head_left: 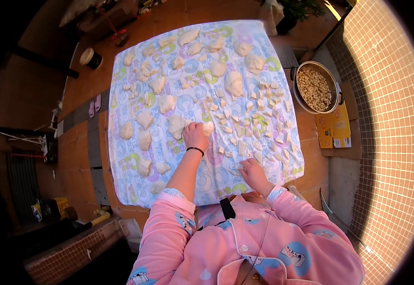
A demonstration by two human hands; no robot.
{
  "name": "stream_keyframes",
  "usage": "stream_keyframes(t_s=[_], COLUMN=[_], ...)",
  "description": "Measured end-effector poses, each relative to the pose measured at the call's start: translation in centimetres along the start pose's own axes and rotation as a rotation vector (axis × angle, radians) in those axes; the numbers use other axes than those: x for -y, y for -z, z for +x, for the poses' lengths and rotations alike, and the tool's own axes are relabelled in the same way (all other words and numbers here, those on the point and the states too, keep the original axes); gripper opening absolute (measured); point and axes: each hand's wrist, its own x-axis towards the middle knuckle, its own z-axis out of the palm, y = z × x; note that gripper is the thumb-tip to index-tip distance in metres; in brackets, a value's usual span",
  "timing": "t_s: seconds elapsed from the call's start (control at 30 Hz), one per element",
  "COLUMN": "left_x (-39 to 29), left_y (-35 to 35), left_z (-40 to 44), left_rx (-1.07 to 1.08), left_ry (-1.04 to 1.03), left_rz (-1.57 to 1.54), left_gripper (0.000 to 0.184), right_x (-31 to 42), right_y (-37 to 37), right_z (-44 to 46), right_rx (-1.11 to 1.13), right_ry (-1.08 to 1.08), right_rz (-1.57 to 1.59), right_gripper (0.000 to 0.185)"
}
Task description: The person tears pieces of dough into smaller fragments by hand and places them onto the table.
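A patterned cloth (216,178) covers the table and bears several white, dough-like lumps and small cut pieces. My left hand (195,136), with a dark bead bracelet at the wrist, reaches to the middle of the cloth. Its fingers are bent between a large white lump (175,127) and a smaller white piece (208,128); whether it grips either is unclear. Near the front edge, my right hand (254,175) is low over the cloth beside small white pieces (258,156). Its fingertips are too small to make out, and so is anything between them.
Right of the table stands a two-handled pot (336,90) full of pale, bean-like pieces, by yellow cardboard (328,130). A tiled wall (392,156) rises at the right. Pink slippers (94,106) and a lidded bucket (90,58) are on the floor at left.
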Motion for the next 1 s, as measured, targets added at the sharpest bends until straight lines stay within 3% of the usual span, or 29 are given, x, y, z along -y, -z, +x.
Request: stream_keyframes(t_s=[0.23,0.43,0.53,0.6,0.63,0.7,0.73,0.8,0.83,0.9,1.0], left_x=[-0.7,-1.4,-2.0,-1.5,-0.7,0.9,1.5,2.0,2.1,2.1,1.6], left_y=[-0.4,-0.7,0.5,1.1,1.1,1.5,2.2,4.1,5.3,6.5,9.1], left_z=[0.2,-1.2,-2.1,-2.6,-2.9,-4.0,-4.9,-7.0,-8.1,-10.2,-12.6], left_rx=[-0.02,-0.222,-0.176,-0.094,-0.095,0.125,0.111,0.419,0.476,0.48,0.479], left_ry=[-0.007,-0.085,-0.033,0.162,0.168,0.417,0.422,0.462,0.456,0.436,0.391], left_rz=[0.041,0.044,-0.163,-0.44,-0.437,-1.284,-1.279,-1.862,-1.916,-1.973,-2.022], left_gripper=[0.051,0.048,0.048,0.046,0.046,0.038,0.038,0.035,0.037,0.038,0.04], right_x=[1.0,2.1,3.6,4.3,4.1,3.7,3.7,4.2,4.7,6.1,8.6], right_y=[0.1,0.0,0.6,0.8,0.7,0.5,0.6,0.9,1.1,1.7,2.1], right_z=[-0.4,2.6,4.9,5.6,5.6,5.3,5.0,4.1,3.9,3.6,3.6], right_rx=[-0.005,-0.061,-0.05,-0.116,-0.111,-0.045,-0.038,0.159,0.169,0.25,0.302], right_ry=[-0.026,0.096,0.125,0.139,0.141,0.063,0.074,-0.168,-0.163,-0.204,-0.164], right_rz=[0.047,0.045,0.091,0.151,0.155,0.246,0.252,0.567,0.569,0.86,0.946], right_gripper=[0.021,0.024,0.024,0.022,0.022,0.018,0.018,0.017,0.017,0.019,0.018])
